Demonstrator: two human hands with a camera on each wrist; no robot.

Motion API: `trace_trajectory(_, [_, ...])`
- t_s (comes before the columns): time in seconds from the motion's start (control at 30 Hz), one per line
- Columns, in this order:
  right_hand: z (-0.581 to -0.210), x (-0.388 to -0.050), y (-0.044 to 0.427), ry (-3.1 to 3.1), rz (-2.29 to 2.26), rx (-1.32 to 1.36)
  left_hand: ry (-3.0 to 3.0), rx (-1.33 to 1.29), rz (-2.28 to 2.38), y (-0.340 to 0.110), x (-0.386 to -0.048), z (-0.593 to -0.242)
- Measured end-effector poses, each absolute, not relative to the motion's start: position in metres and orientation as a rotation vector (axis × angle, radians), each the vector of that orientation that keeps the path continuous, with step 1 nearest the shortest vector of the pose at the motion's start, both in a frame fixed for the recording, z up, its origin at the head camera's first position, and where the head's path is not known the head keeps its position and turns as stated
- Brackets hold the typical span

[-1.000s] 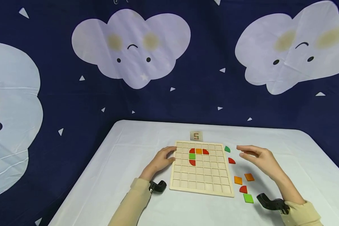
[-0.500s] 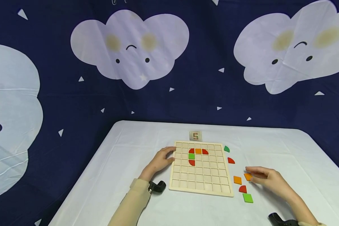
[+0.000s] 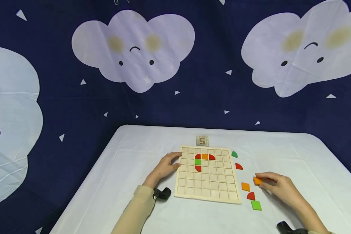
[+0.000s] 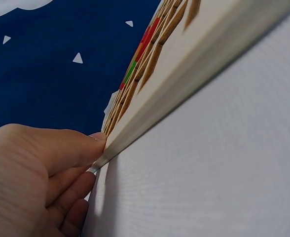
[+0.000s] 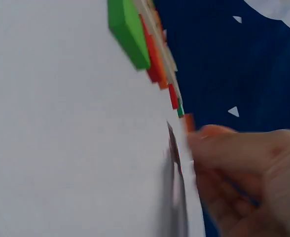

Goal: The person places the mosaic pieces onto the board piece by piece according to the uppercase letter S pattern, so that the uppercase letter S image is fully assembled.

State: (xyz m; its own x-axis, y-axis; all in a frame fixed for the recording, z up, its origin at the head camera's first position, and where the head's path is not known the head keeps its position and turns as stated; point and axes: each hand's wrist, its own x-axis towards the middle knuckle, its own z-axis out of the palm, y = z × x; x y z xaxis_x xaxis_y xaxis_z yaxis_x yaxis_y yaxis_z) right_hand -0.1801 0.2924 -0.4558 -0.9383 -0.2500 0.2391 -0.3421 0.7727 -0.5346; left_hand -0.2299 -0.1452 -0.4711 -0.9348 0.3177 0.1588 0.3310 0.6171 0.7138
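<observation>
The wooden grid board (image 3: 206, 190) bears red quarter-rounds, an orange square (image 3: 204, 156) and a green square (image 3: 197, 162) in its upper left part. At its left edge my left hand (image 3: 163, 166) rests with thumb and fingers on the rim; the left wrist view shows this hand (image 4: 41, 168) touching the board's side (image 4: 150, 111). My right hand (image 3: 282, 188) pinches an orange square (image 3: 257, 181) right of the board. In the right wrist view, that hand (image 5: 248, 168) holds the orange piece (image 5: 189, 122) between thumb and finger.
Loose on the white table (image 3: 146, 139) right of the board lie a dark green quarter-round (image 3: 234, 154), red quarter-rounds (image 3: 239, 166) (image 3: 251, 196), an orange square (image 3: 245, 186) and a light green square (image 3: 256, 205). A small pattern card (image 3: 202, 140) lies behind the board.
My right hand has come down and toward me from beside the dark green piece and taken hold of the farther-right orange square, which has shifted slightly. My left hand has stayed at the board's edge.
</observation>
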Motion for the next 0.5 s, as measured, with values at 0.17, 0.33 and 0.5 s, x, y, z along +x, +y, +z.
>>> trace_trajectory(0.17, [-0.43, -0.186, 0.288, -2.712, 0.94, 0.45, -2.802, -0.556, -1.246, -0.146, -0.229, -0.471])
trace_trajectory(0.33, [-0.411, -0.201, 0.27, -2.682, 0.995, 0.438, -2.789, -0.565, -1.257, -0.147, -0.229, -0.471])
trace_trajectory(0.5, [-0.407, -0.215, 0.238, -2.668, 1.12, 0.49, -2.782, -0.58, -1.261, -0.145, -0.23, -0.471])
